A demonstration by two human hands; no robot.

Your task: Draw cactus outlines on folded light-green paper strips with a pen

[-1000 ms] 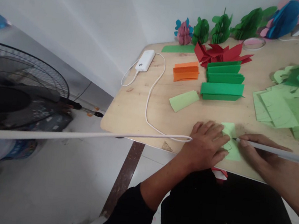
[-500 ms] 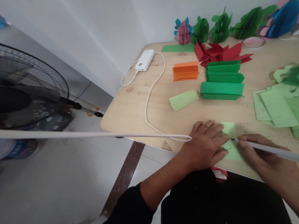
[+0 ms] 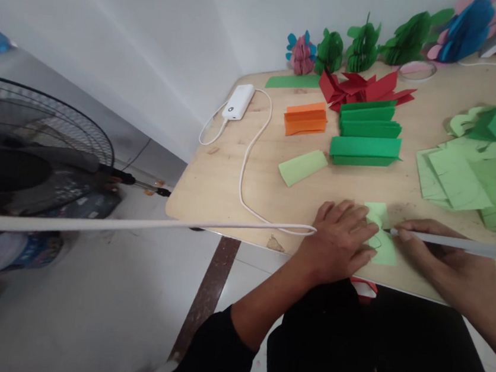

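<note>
My left hand (image 3: 338,238) lies flat with its fingers spread over the left part of a light green paper sheet (image 3: 387,255), pressing it to the table. A smaller light green piece (image 3: 377,212) shows at the fingertips, partly hidden by them. A thin curved line is drawn on the sheet beside my fingers. My right hand (image 3: 450,257) is closed around a slim whitish pen (image 3: 439,239), its dark tip touching the paper close to my left fingers. Farther back lie a folded light green strip (image 3: 302,168) and pleated green paper (image 3: 365,151).
Orange pleated paper (image 3: 306,119), red folded paper (image 3: 361,90) and light green sheets (image 3: 459,177) lie on the wooden table (image 3: 212,188). Paper honeycomb figures (image 3: 363,47) line the wall. A white power bank (image 3: 238,101) trails a cable (image 3: 244,173) across the table. A floor fan (image 3: 32,149) stands left.
The pen has swung to a more level slant, with its tip still at the paper by my left fingers. My left hand stays in place. The whole view has shifted slightly.
</note>
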